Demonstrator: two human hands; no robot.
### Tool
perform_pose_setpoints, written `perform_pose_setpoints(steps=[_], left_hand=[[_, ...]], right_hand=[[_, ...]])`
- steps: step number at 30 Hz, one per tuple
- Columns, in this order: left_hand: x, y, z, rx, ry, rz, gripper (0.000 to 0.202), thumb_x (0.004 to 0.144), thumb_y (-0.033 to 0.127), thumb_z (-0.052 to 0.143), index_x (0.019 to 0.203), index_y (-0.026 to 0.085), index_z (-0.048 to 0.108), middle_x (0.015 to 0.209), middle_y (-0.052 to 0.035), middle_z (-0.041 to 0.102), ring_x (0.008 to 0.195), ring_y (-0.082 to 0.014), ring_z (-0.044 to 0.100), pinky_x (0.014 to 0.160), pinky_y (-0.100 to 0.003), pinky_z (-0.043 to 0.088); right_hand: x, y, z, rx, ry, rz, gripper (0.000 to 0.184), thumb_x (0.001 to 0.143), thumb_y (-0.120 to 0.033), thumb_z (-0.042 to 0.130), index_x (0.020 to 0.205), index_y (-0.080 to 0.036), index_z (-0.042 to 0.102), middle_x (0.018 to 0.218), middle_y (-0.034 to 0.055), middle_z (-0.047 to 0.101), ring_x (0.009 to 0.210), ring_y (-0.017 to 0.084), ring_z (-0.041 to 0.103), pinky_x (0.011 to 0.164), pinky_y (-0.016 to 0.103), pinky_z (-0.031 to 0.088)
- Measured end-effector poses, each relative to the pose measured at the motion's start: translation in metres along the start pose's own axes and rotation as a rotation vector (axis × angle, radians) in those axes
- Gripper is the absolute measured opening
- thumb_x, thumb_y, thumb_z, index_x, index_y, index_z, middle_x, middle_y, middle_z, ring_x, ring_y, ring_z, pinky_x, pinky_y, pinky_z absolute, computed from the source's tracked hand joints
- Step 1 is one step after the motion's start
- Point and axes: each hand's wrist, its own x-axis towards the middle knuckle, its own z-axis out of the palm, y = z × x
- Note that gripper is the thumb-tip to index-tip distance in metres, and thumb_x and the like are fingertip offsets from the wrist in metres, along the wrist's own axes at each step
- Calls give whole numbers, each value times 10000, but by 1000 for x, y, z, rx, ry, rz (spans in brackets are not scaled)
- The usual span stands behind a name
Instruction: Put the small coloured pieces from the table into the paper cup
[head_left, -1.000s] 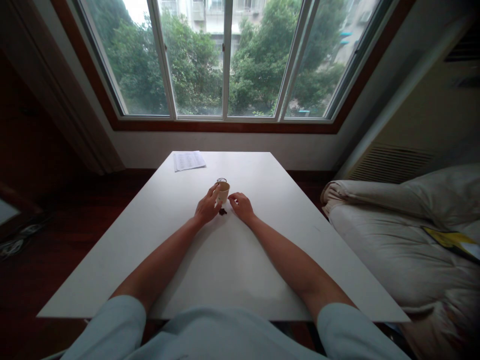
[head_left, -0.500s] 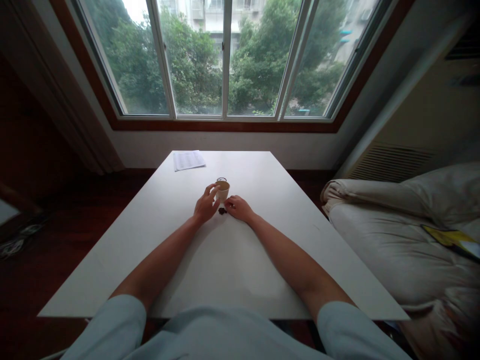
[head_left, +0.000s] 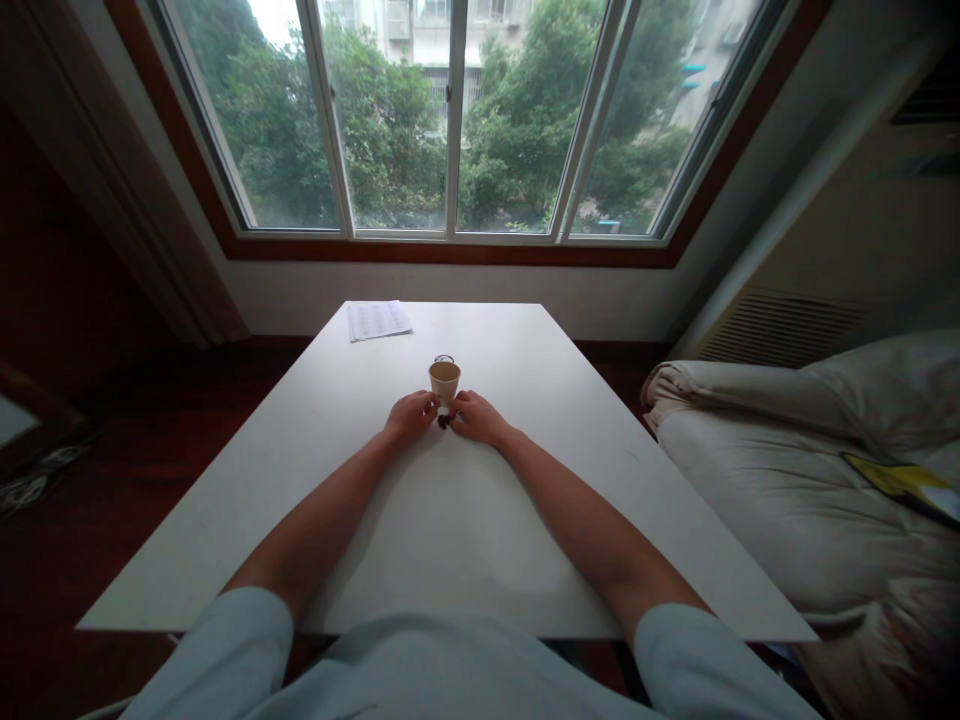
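Observation:
A small tan paper cup [head_left: 445, 380] stands upright on the white table [head_left: 450, 520], just beyond both hands. My left hand [head_left: 410, 416] and my right hand [head_left: 473, 418] rest on the table with curled fingers, their fingertips meeting at a few small dark bits [head_left: 443, 422] that lie between them. Neither hand touches the cup. A small dark ring-like thing [head_left: 443, 359] lies right behind the cup. What the fingertips pinch is too small to make out.
A sheet of printed paper [head_left: 377, 320] lies at the table's far left edge. A wide window [head_left: 450, 120] runs behind the table. A bed with pale bedding [head_left: 810, 470] stands close on the right, with a yellow item [head_left: 900, 480] on it.
My left hand let go of the cup and came down to the dark bits. My right hand slid left to meet it.

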Motion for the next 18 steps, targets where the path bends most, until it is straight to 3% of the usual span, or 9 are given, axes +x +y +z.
perform_pose_setpoints(steps=[6, 18], left_hand=[[-1, -6, 4, -33, -94, 30, 171, 782, 225, 605, 908, 257, 716, 816, -10, 642, 691, -149, 562, 645, -264, 409], [0, -4, 2, -29, -124, 20, 189, 806, 233, 570, 885, 250, 740, 836, -23, 646, 716, -151, 574, 675, -264, 436]], right_hand=[[0, 6, 7, 13, 50, 46, 80, 784, -175, 657, 845, -224, 677, 875, 43, 621, 891, 198, 557, 812, 303, 437], [0, 4, 7, 104, 131, 173, 22, 803, -200, 601, 819, -214, 604, 768, -6, 616, 711, 147, 518, 675, 258, 396]])
